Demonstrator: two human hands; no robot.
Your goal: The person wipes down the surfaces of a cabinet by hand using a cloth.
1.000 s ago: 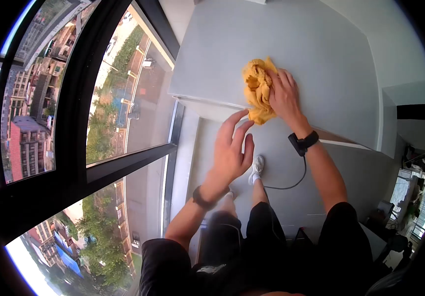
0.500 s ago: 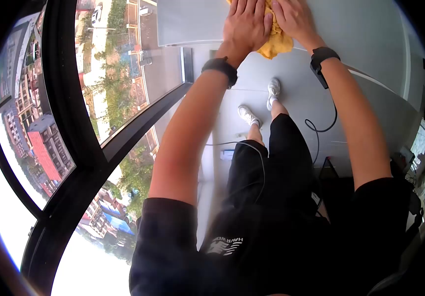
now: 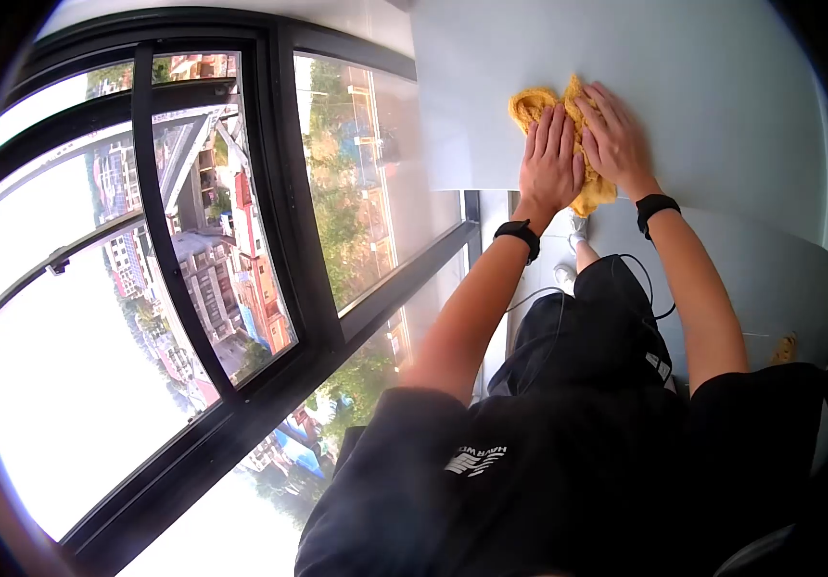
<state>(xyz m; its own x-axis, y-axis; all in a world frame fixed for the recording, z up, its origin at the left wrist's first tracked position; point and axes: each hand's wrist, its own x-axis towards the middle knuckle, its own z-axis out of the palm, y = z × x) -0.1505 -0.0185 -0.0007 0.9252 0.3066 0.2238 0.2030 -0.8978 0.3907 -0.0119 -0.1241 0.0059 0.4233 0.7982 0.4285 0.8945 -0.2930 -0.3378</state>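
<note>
A bunched yellow cloth (image 3: pixel 591 198) lies on a smooth pale grey surface (image 3: pixel 722 125), near its edge on my body's side. My left hand (image 3: pixel 550 165) rests flat on the cloth with its fingers stretched out. Alongside it, my right hand (image 3: pixel 616 142) also lies flat, fingers extended over the cloth's right part and partly past its side. The two hands nearly touch, and both are open rather than wrapped round the cloth. Parts of the cloth stick out beyond the left fingertips and below the palms; the rest is hidden under the hands.
Tall black-framed windows (image 3: pixel 313 240) stand close on my left, with buildings and trees outside. A dark cable (image 3: pixel 662 313) loops by my legs. My shoes (image 3: pixel 566 277) show on the floor below the surface's edge.
The view has shifted, so hands and cloth now appear lower and further right, and more of the surface and windows shows. Both hands stay flat on the cloth.
</note>
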